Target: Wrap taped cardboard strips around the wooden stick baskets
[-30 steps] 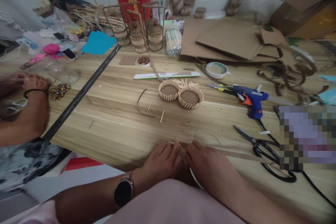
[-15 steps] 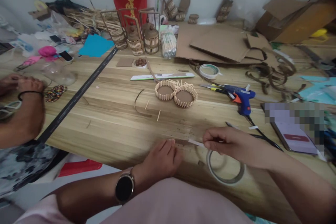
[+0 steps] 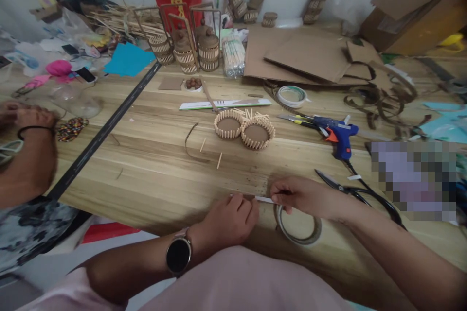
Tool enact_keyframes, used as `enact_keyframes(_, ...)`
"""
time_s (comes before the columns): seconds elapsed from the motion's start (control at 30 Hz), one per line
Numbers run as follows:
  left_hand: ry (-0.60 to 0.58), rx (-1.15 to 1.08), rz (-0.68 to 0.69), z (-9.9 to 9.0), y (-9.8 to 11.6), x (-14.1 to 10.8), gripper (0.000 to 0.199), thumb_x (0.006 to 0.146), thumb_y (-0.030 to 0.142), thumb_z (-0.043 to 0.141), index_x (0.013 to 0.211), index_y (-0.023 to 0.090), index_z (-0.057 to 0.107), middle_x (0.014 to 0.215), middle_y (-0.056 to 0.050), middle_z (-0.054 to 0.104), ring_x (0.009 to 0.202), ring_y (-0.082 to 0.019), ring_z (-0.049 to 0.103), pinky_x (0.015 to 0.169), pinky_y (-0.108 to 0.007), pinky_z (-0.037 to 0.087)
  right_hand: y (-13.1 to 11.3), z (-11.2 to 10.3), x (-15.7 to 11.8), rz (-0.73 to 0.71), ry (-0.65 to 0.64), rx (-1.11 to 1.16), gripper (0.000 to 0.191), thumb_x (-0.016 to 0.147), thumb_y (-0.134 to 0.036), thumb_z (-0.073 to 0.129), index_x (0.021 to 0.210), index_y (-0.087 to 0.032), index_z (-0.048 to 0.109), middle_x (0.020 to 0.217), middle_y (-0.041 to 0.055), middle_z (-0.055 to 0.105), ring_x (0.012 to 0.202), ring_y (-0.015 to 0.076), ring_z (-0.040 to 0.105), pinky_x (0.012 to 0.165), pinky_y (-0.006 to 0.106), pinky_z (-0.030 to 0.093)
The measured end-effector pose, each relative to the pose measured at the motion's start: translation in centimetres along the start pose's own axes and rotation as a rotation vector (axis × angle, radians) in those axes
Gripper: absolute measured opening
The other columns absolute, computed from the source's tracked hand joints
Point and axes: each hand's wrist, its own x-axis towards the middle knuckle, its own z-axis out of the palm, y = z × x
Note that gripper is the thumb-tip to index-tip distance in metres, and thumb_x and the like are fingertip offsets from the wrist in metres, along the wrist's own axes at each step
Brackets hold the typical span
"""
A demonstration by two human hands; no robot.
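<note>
Near the table's front edge, my left hand (image 3: 235,216) has its fingers curled down on a thin brown strip (image 3: 249,197), most of which it hides. A short white length of double-sided tape (image 3: 264,199) runs from the strip to my right hand (image 3: 301,197), which pinches it between thumb and fingers. The tape roll (image 3: 318,234) hangs or rests just below my right hand, its ring facing up. Farther in, two round cardboard trays, a left one (image 3: 228,125) and a right one (image 3: 257,136), are edged with short wooden sticks.
A blue glue gun (image 3: 341,138) and black scissors (image 3: 337,184) lie to the right, near a blurred-out patch. Cardboard sheets (image 3: 302,58) and several small stick-sided baskets (image 3: 209,53) stand behind. At far left rest another person's hands (image 3: 32,119).
My right hand has moved left, closer to my left hand, and the tape roll has shifted left with it. My left hand has slid slightly right. The scissors show more fully.
</note>
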Motion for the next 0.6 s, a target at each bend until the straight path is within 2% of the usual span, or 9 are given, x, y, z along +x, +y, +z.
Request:
enact_keyframes(0.2,-0.013,0.009,0.01,0.3,0.0,-0.1,0.031,0.097,0.008,0.037,0.12,0.001,0.057,0.085,-0.014,0.067,0.076,-0.02,0.061,0.056,-0.027,0.05,-1.2,-0.2,-0.1,0.047,0.002,-0.098,0.021,0.086,-0.027,0.046,0.068,-0.02,0.052,0.06,-0.0011,0.053,0.058,0.0138,0.05,0.055,0.025,0.035)
enact_keyframes(0.37,-0.01,-0.015,0.001,0.4,0.1,-0.2,0.032,0.098,0.009,0.038,0.119,0.0,0.059,0.086,-0.014,0.067,0.078,-0.02,0.061,0.057,-0.028,0.049,-2.0,-0.1,-0.1,0.073,0.035,-0.21,0.021,0.086,-0.024,0.047,0.067,-0.019,0.055,0.065,0.0016,0.058,0.065,0.016,0.051,0.059,0.027,0.035)
enact_keyframes(0.6,-0.122,-0.074,0.005,0.3,0.1,-0.1,0.034,0.099,0.011,0.039,0.126,-0.001,0.056,0.089,-0.015,0.066,0.084,-0.022,0.06,0.06,-0.029,0.048,-2.2,0.1,0.1,0.084,0.061,-0.314,0.019,0.086,-0.022,0.048,0.073,-0.019,0.062,0.074,0.0039,0.064,0.07,0.0172,0.055,0.062,0.027,0.036)
